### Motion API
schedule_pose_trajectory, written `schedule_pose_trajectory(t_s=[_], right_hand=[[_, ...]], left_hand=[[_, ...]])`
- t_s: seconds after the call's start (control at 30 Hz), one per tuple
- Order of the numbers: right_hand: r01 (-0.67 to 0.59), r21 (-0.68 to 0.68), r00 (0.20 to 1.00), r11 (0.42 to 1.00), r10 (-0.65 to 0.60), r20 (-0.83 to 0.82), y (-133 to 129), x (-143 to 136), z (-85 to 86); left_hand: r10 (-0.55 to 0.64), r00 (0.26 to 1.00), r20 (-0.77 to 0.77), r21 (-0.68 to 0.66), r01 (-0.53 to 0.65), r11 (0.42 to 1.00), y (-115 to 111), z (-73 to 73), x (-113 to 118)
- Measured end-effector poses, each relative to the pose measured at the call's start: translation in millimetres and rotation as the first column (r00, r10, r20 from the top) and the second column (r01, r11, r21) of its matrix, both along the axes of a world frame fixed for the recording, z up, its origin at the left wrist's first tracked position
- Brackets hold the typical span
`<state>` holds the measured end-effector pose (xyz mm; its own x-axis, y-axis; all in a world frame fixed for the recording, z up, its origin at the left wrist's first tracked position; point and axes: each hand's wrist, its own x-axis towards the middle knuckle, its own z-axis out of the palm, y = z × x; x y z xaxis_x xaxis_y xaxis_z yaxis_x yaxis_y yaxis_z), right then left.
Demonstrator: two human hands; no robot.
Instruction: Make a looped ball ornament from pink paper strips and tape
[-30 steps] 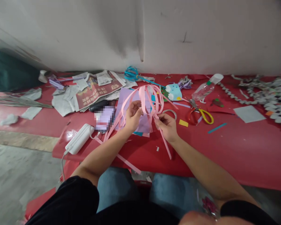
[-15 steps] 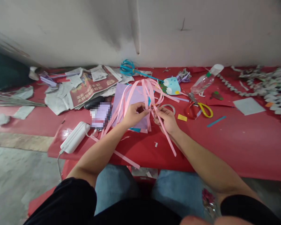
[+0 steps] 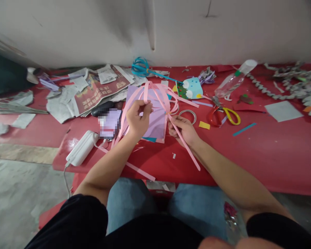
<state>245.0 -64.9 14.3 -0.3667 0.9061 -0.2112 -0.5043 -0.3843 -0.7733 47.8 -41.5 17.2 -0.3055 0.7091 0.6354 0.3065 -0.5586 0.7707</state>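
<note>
The left hand [image 3: 138,119] is pinching one loop of a pink paper-strip bundle [image 3: 145,90] between thumb and fingertips; the right hand [image 3: 184,129] is gripping its stem [image 3: 189,152], which is slanting toward 5 o'clock. A purple sheet [image 3: 157,124] is lying beneath. From the right hand, a silver ring [image 3: 195,117] is resting at 1 o'clock, scissors [image 3: 218,106] at 2; a blue strip ball [image 3: 140,67] is lying at the bundle's 11 o'clock.

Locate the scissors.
In the head view, the scissors lie on the red surface, right of the right hand, just below the clear bottle and beside the yellow paper scrap.
</note>
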Motion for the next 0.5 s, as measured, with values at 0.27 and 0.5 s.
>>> schedule_pose_trajectory(t_s=[0.27,0.5], right_hand=[[-0.034,-0.017,0.999,0.999,0.035,0.031,-1.7,-0.1,-3.3],[-0.038,-0.024,0.999,0.999,0.038,0.026,1.3,0.6,-6.4]], left_hand=[[-0.167,0.983,-0.074,-0.131,0.156,0.979,-10.5,-1.5,12.5],[-0.260,0.966,-0.006,-0.067,0.259,0.964,-15.6,2.5,16.3]])
